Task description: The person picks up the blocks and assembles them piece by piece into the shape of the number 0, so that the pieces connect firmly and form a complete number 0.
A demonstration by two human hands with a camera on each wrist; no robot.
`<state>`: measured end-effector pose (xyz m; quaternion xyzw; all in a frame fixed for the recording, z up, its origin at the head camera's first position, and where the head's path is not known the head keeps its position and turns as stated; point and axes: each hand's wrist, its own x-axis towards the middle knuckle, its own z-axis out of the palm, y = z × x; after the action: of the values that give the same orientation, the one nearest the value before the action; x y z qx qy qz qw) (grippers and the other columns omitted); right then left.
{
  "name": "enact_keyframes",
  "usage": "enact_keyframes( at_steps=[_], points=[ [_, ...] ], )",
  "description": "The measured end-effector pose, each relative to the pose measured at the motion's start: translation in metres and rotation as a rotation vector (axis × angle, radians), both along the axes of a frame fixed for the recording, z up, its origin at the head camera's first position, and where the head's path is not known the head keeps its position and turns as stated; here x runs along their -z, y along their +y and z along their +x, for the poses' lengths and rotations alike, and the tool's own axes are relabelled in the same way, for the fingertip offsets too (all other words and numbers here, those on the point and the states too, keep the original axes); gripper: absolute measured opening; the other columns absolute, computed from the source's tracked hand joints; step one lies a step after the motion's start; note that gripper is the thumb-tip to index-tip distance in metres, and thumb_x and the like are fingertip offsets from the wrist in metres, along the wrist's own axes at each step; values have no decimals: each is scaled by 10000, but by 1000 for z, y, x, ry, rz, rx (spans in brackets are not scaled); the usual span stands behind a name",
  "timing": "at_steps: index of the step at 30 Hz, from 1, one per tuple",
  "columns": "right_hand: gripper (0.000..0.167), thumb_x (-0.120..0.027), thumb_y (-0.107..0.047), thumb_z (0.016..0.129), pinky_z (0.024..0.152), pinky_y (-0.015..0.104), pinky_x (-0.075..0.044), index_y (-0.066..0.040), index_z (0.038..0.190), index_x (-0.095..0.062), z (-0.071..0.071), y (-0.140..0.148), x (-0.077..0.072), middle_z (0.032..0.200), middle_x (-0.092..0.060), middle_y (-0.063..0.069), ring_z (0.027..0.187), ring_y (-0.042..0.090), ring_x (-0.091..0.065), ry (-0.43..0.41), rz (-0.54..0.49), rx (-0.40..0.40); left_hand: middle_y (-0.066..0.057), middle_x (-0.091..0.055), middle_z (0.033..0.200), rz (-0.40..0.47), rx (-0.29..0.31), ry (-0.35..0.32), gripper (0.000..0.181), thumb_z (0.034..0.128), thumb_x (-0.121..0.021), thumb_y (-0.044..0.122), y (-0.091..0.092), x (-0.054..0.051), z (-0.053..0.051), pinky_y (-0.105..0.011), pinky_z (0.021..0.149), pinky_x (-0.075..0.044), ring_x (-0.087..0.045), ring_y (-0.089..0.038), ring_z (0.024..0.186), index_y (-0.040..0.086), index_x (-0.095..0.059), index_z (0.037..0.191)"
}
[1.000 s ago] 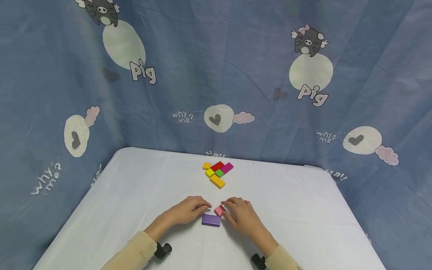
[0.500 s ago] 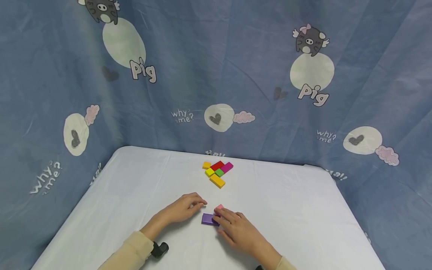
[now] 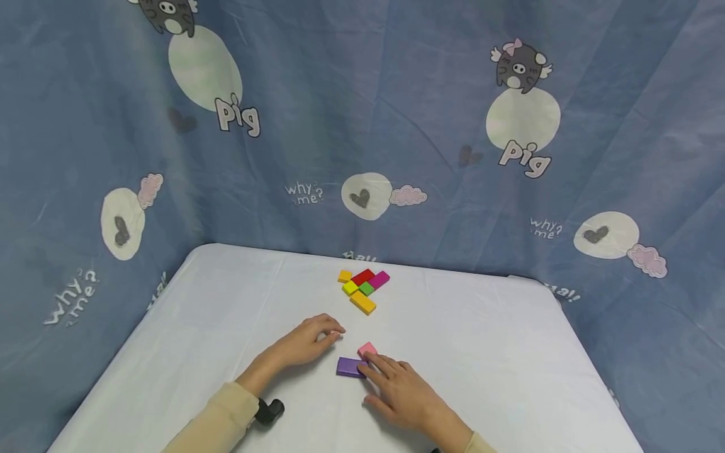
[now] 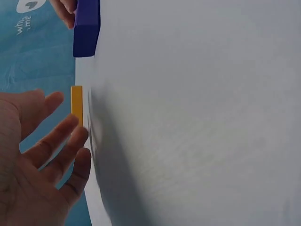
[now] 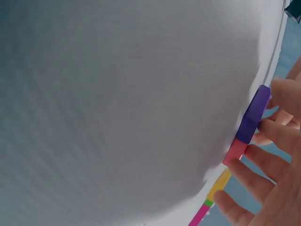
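On the white table lie a purple rectangular block [image 3: 348,367] and, just behind its right end, a small pink block [image 3: 366,348]. My right hand [image 3: 404,393] spreads over that end, one fingertip on the purple block and another at the pink one. In the right wrist view the pink block [image 5: 235,151] sits against the end of the purple block [image 5: 254,114], beside the extended fingers. My left hand [image 3: 308,341] hovers or rests left of the pair, fingers loosely bent and holding nothing; the left wrist view shows its palm [image 4: 37,169] apart from the purple block [image 4: 86,35].
Farther back lies a flat cluster: an orange rectangular block [image 3: 363,303], a yellow block [image 3: 350,288], a green block [image 3: 366,289], a red block [image 3: 363,277], a magenta block [image 3: 379,280] and a small orange block [image 3: 344,276]. A blue printed curtain [image 3: 442,207] hangs behind the table.
My right hand has moved from around the pink block to lie over the right end of the purple block. My left hand has drawn slightly back to the left and farther from me.
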<state>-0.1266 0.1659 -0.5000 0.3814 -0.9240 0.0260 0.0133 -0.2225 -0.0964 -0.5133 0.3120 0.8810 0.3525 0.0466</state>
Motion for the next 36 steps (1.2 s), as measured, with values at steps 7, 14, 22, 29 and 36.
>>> enact_keyframes(
  at_steps=[7, 14, 22, 29, 36],
  points=[
    [628, -486, -483, 993, 981, 436, -449, -158, 1516, -368, 0, 2, -1, 1563, -324, 83, 1337, 225, -437, -52, -10, -3, -113, -530, 1369, -53, -31, 31, 321, 1011, -548, 236, 2, -1, -8, -526, 1071, -342, -459, -322, 1299, 101, -635, 1290],
    [664, -526, -499, 970, 961, 426, -461, -159, 1516, -363, -1, 2, 0, 1562, -324, 85, 1325, 224, -450, -32, -30, -21, -132, -523, 1386, -87, -27, 64, 356, 1013, -541, 236, 2, 1, -20, -558, 1064, -334, -456, -333, 1304, 89, -603, 1331],
    [681, -541, -503, 957, 940, 430, -470, -172, 1521, -352, -2, 4, 3, 1561, -327, 81, 1330, 225, -447, -36, -27, -22, -106, -466, 1461, -148, -45, 63, 405, 1003, -560, 231, 4, 0, -27, -655, 1039, -294, -416, -340, 1341, 91, -559, 1383],
    [695, -528, -524, 958, 949, 451, -467, -195, 1536, -323, -2, 6, 2, 1573, -303, 67, 1339, 227, -436, -72, -12, -2, -60, -348, 1553, -207, -86, 84, 489, 1009, -547, 212, 7, -1, -34, -666, 1035, -289, -388, -332, 1363, 80, -445, 1469],
    [700, -502, -542, 966, 979, 466, -448, -219, 1549, -289, -2, 5, 0, 1594, -258, 43, 1361, 222, -406, -141, -1, 20, -31, -297, 1579, -259, -108, 112, 523, 1009, -537, 200, 9, 4, -40, -605, 1034, -334, -404, -303, 1344, 99, -394, 1501]
  ],
)
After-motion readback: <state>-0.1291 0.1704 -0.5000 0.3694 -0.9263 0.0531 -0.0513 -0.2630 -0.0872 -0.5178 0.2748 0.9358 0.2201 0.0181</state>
